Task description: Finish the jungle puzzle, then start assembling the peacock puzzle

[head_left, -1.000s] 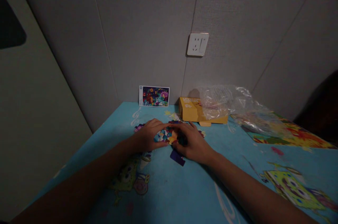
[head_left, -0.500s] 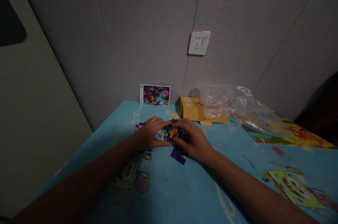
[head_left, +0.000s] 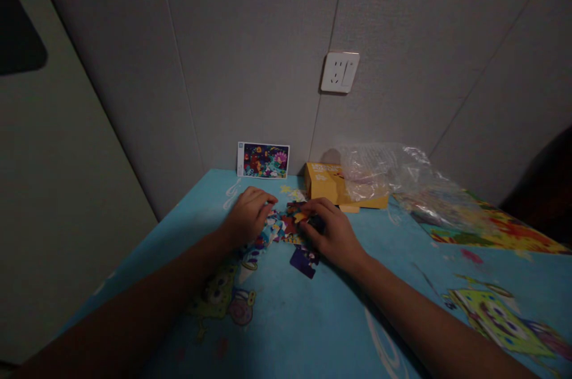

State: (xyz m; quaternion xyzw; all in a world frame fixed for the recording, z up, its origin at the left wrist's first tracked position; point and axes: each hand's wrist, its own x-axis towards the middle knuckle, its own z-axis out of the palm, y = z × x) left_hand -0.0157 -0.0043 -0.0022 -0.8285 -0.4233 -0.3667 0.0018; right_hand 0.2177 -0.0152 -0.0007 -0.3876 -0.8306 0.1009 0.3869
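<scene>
A small pile of colourful jigsaw pieces (head_left: 286, 227) lies on the blue cartoon tablecloth (head_left: 313, 319), between my two hands. My left hand (head_left: 248, 217) rests on the left side of the pile, its fingers curled down onto the pieces. My right hand (head_left: 333, 233) covers the right side, fingertips pinched on a piece at the pile's top edge. One dark purple piece (head_left: 304, 260) lies loose just in front of the pile. The dim light hides what lies under each palm.
A puzzle picture card (head_left: 263, 160) leans against the grey wall. A yellow box (head_left: 326, 185) sits behind the pile, with a crumpled clear plastic bag (head_left: 388, 173) over its right end. A colourful sheet (head_left: 482, 221) lies at the right. A wall socket (head_left: 339, 72) is above.
My left hand has drawn back to the left, uncovering more of the pieces. My right hand's fingers have shifted along the pile's top edge.
</scene>
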